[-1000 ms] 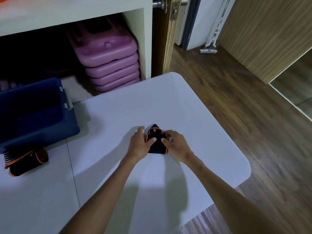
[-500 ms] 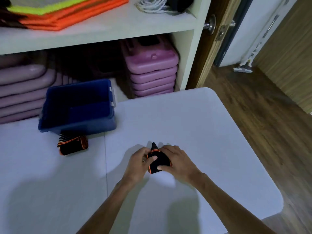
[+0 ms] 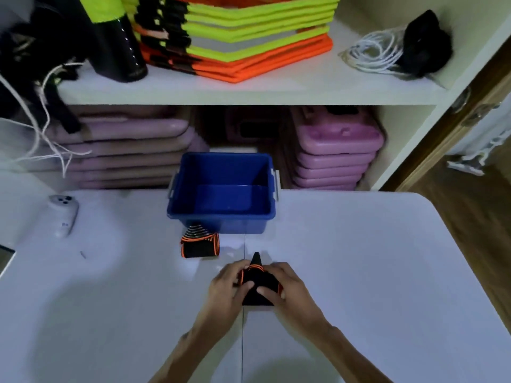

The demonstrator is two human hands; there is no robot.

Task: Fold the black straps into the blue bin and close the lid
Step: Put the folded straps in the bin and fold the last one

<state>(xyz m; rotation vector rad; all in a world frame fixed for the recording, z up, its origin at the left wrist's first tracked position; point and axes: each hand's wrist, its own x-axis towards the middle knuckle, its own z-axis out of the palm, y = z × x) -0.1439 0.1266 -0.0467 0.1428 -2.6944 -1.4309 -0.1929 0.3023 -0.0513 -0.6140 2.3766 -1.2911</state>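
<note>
a: what could go wrong from here?

b: likely the fold springs open. the strap (image 3: 258, 283) is a small bundle, black with orange edging, lying on the table (image 3: 373, 272) between both hands, with one pointed end sticking up past the fingers toward the bin (image 3: 221, 189). if either hand lets go before the other has a full hold, the elastic could unroll on the way across.

a: any other hazard?

b: a second strap (image 3: 200, 243), already folded, lies touching the bin's near wall. a low carry could knock it out of shape. the bin stands open and looks bare inside; no lid shows in this view, so closing would need a search for it first.

a: how do the hands lie?

b: both forearms enter from the bottom edge and converge. the left hand (image 3: 229, 286) holds the bundle's left side, fingers curled over the far edge, thumb pressed on the top face. the right hand (image 3: 287, 286) mirrors it, fingers curled round the right side, thumb pressed flat on top. the thumb tips lie close together, near the middle of the bundle.

a: and the bin relative to the hands?

b: straight ahead, at the table's far edge below the shelf (image 3: 249, 92), a clear gap away.
</note>
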